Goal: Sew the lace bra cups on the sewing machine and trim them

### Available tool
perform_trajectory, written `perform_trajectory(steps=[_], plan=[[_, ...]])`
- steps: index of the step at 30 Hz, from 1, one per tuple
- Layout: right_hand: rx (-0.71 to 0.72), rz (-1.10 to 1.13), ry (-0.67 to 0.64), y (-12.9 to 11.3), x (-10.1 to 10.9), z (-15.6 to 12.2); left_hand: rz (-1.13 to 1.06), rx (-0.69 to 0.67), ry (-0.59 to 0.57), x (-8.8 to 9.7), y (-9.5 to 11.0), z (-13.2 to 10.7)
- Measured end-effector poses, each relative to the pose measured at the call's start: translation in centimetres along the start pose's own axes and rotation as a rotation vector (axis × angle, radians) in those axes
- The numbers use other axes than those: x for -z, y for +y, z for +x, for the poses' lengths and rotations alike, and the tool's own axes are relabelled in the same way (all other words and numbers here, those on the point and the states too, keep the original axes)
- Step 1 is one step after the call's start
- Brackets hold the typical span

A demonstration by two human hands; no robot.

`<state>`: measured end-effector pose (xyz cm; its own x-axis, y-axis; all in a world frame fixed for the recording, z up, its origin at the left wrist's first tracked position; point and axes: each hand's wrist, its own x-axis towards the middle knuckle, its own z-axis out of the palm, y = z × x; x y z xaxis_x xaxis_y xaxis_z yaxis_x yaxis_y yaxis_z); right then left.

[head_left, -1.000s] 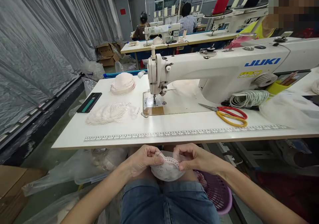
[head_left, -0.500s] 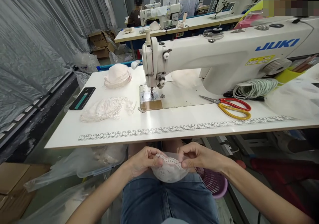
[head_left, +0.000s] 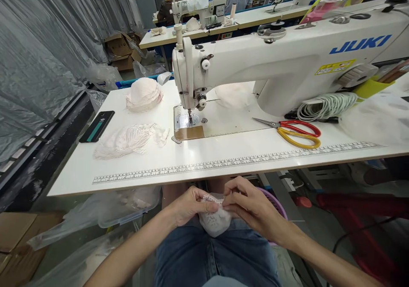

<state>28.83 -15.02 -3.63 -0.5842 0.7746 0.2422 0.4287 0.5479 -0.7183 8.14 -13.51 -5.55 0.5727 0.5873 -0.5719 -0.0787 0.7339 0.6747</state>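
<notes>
Over my lap, below the table's front edge, my left hand (head_left: pixel 189 205) and my right hand (head_left: pixel 248 204) both pinch a small white padded cup with lace trim (head_left: pixel 213 219). The fingers of both hands are closed on its upper lace edge, close together. The cup hangs down over my blue denim shorts (head_left: pixel 211 257). On the white table (head_left: pixel 230 150) above stands a white JUKI sewing machine (head_left: pixel 281 61), its needle at the left end.
A flat pile of lace cups (head_left: pixel 128 140), a domed stack of cups (head_left: pixel 143 94) and a black phone (head_left: pixel 96 126) lie at the table's left. Red and yellow scissors (head_left: pixel 295 133) and coiled white cord (head_left: pixel 326 106) lie right. A purple basket (head_left: pixel 277 208) sits beside my right knee. Other people sew behind.
My hands have drawn closer together on the cup's lace edge, and the cup now looks folded narrower. The camera has tilted down, so the table and machine sit higher in view.
</notes>
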Motion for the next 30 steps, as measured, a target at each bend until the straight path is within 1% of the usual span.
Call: perform_trajectory(steps=[2, 4, 7, 9, 11, 12, 14, 15, 16, 17, 19, 20, 22, 25, 30], plan=[[-0.021, 0.052, 0.02, 0.3, 0.0, 0.0, 0.008, 0.022, 0.021, -0.1, 0.1, 0.1], [-0.048, 0.151, 0.006, 1.1, 0.4, -0.6, 0.016, 0.032, 0.049, -0.1, 0.1, 0.1], [-0.082, 0.212, -0.033, 3.3, 1.5, -2.7, 0.011, 0.033, 0.057, 0.1, 0.2, 0.1], [-0.139, 0.126, -0.066, 5.4, 2.1, -4.9, 0.007, 0.044, 0.038, 0.3, 0.2, 0.2], [-0.189, -0.065, -0.074, 7.3, 2.4, -7.3, 0.004, 0.06, 0.016, 0.3, 0.1, 0.4], [-0.208, -0.189, -0.054, 8.0, 2.4, -8.3, 0.004, 0.067, 0.007, 0.3, 0.1, 0.5], [-0.245, -0.398, 0.007, 8.4, 2.4, -9.4, 0.006, 0.076, -0.005, 0.2, 0.1, 0.8], [-0.257, -0.438, 0.036, 8.0, 2.4, -9.5, 0.009, 0.079, -0.01, 0.1, 0.1, 1.0], [-0.261, -0.426, 0.06, 7.2, 2.3, -9.2, 0.014, 0.079, -0.013, 0.0, 0.0, 1.1], [-0.245, -0.354, 0.074, 6.2, 2.3, -8.6, 0.017, 0.079, -0.013, -0.1, 0.0, 1.3], [-0.182, -0.114, 0.093, 3.9, 2.3, -6.8, 0.022, 0.078, -0.009, -0.4, 0.0, 1.5], [-0.151, -0.019, 0.087, 2.9, 2.3, -5.8, 0.022, 0.076, -0.005, -0.6, 0.0, 1.5], [-0.139, 0.106, 0.063, 1.7, 2.2, -4.0, 0.029, 0.066, 0.007, -0.9, 0.0, 1.4], [-0.215, 0.222, -0.029, 1.8, 1.7, -2.6, 0.055, 0.047, 0.023, -1.1, 0.1, 1.2], [-0.387, 0.552, -0.221, 3.8, 1.2, -2.2, 0.102, 0.058, 0.007, -0.6, 0.1, 0.8]])
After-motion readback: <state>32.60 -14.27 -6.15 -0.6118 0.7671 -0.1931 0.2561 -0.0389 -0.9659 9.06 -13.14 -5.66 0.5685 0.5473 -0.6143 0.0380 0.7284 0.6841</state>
